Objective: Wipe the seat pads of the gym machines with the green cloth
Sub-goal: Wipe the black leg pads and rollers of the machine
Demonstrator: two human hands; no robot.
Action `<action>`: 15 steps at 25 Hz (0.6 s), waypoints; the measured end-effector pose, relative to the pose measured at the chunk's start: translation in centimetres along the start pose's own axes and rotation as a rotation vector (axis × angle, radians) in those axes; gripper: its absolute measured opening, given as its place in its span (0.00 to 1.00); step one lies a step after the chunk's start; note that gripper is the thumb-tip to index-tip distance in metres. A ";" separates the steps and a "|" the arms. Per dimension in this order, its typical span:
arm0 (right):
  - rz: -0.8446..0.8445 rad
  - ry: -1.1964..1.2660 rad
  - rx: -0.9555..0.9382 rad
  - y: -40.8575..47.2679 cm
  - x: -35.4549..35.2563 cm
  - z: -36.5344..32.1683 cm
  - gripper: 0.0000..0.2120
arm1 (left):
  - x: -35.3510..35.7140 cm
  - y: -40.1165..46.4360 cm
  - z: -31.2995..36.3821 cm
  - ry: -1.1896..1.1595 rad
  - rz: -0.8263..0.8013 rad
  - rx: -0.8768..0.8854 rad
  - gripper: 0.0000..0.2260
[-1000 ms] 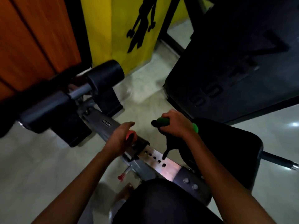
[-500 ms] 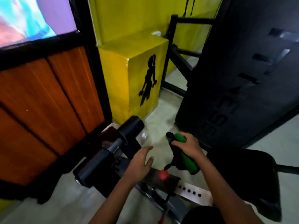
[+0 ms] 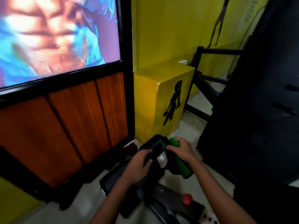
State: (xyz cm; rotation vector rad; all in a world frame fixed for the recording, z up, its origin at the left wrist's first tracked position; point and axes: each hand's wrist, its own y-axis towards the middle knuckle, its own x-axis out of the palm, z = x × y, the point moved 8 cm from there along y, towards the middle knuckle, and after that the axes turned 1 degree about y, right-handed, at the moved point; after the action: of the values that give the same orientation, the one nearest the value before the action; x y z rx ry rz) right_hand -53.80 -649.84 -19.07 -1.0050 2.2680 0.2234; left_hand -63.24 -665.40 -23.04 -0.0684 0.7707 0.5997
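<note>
Head view. Right hand [image 3: 181, 151]: grip curling around the green cloth [image 3: 181, 165], which is hanging just right of the black roller pad [image 3: 152, 146]. Left hand [image 3: 139, 165]: grip wrapping the near side of that roller pad, fingers curled over it. Red knob [image 3: 187, 198]: sitting on the machine's frame below both hands. Yellow box [image 3: 161, 101] with a black figure: standing on the floor behind, beside wooden panels [image 3: 64, 126].
</note>
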 end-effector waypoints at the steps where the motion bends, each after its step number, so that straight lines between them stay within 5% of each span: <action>1: -0.023 0.006 -0.012 0.2 1.0 -0.5 0.10 | -0.6 0.0 -0.9 -0.004 0.000 -0.019 0.18; 8: 0.026 -0.004 0.044 4.8 7.5 -3.9 0.19 | -6.2 4.2 -8.4 0.041 -0.079 0.028 0.17; 15: 0.166 0.013 0.213 5.5 17.0 -8.2 0.15 | -12.3 6.1 -17.7 0.046 -0.312 0.113 0.18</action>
State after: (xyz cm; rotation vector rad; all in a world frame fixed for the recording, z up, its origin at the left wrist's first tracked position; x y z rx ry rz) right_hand -70.24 -659.55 -23.68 -0.7117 2.3307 0.0438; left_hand -84.62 -671.11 -26.60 -0.0962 0.8181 0.2586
